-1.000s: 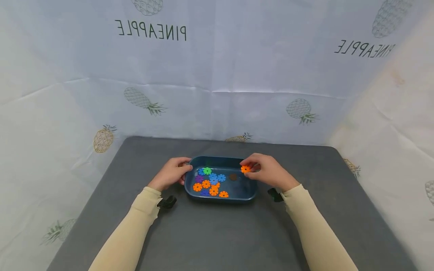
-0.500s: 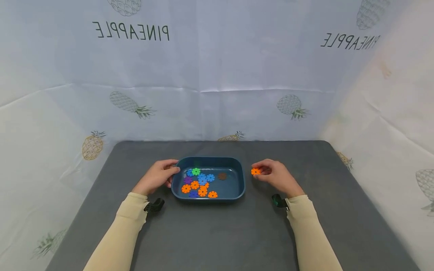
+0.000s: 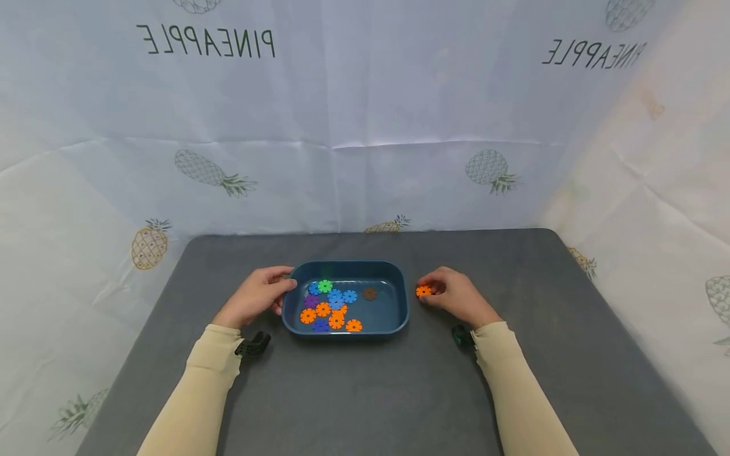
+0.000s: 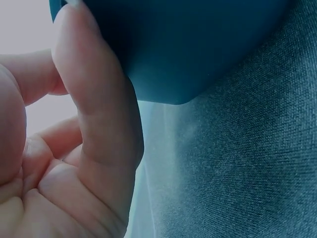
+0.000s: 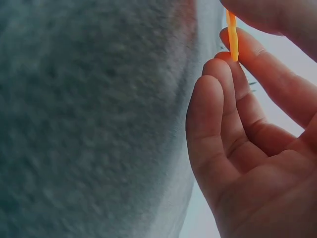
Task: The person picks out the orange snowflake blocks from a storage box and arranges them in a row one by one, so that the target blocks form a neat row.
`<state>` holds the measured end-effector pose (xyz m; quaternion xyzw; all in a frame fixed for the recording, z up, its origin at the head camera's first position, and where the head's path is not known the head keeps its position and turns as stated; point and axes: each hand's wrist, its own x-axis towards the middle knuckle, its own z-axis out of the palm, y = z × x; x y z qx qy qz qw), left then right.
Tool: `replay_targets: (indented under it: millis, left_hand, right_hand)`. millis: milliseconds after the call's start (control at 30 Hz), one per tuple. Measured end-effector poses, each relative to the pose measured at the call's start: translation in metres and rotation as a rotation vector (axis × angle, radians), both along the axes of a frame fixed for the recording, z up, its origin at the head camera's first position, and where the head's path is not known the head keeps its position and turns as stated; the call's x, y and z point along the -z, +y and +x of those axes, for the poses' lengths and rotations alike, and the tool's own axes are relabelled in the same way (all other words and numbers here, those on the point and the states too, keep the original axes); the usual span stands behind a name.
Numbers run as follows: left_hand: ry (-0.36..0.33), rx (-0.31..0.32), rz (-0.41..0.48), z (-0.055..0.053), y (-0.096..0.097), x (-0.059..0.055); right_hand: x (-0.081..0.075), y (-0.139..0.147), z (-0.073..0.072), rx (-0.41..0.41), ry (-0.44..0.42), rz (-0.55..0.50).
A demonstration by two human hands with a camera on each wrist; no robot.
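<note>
A dark blue tray (image 3: 393, 324) with rounded corners lies on the table, its left rim pinched by my left hand (image 3: 258, 295). The left wrist view has that tray's outer wall (image 4: 173, 54) close up, with a finger along it. Just right of the tray, my right hand (image 3: 459, 297) pinches an orange notched plastic disc (image 3: 422, 291); seen edge-on in the right wrist view, the orange disc (image 5: 232, 37) sits between thumb and fingertips. Inside the tray, similar discs gather toward the left: orange ones (image 3: 322, 309), light blue ones (image 3: 335, 296), a green one (image 3: 324, 286), purple and dark blue ones.
A brown disc (image 3: 370, 293) lies apart on the tray's right half. The grey table (image 3: 365, 392) runs back to a pale cloth (image 3: 365, 190) printed with pineapples. Black wrist straps (image 3: 253, 344) show below both hands.
My right hand has carried the orange disc from over the tray's right end to outside it, then lower beside the rim. My left hand keeps its hold. The head view has shifted slightly.
</note>
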<state>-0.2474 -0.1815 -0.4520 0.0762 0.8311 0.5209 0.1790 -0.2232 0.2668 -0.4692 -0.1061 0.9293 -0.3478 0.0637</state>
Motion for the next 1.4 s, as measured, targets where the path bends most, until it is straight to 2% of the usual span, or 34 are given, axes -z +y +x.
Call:
replay_targets:
  millis: [533,667,867,1000,1133,1267,1400]
  left_hand:
    - [0.016,-0.012,-0.007,-0.001,-0.003,-0.003]
    - [0.018,-0.023,-0.008,-0.001,-0.004,-0.001]
    - [-0.003,-0.034,0.003,-0.001,-0.002,0.003]
    - [-0.014,-0.048,0.012,-0.001,-0.003,0.002]
    - [-0.011,-0.052,0.004,0.0,-0.004,0.002]
    - [0.0,-0.045,0.005,0.0,-0.002,0.002]
    - [0.003,-0.046,0.017,0.001,-0.002,0.002]
  right_hand:
    - [0.003,-0.007,-0.006,-0.011,-0.018,0.068]
    - [-0.005,-0.006,-0.003,-0.011,0.008,0.076]
    - [-0.029,-0.019,0.003,-0.034,0.089,0.096]
    - [-0.055,-0.043,-0.003,-0.121,0.097,0.145]
    - [-0.077,-0.071,-0.011,-0.271,0.086,0.229]
    - [-0.086,-0.099,-0.019,-0.422,0.054,0.301]
    - [-0.084,-0.125,-0.022,-0.527,-0.01,0.374]
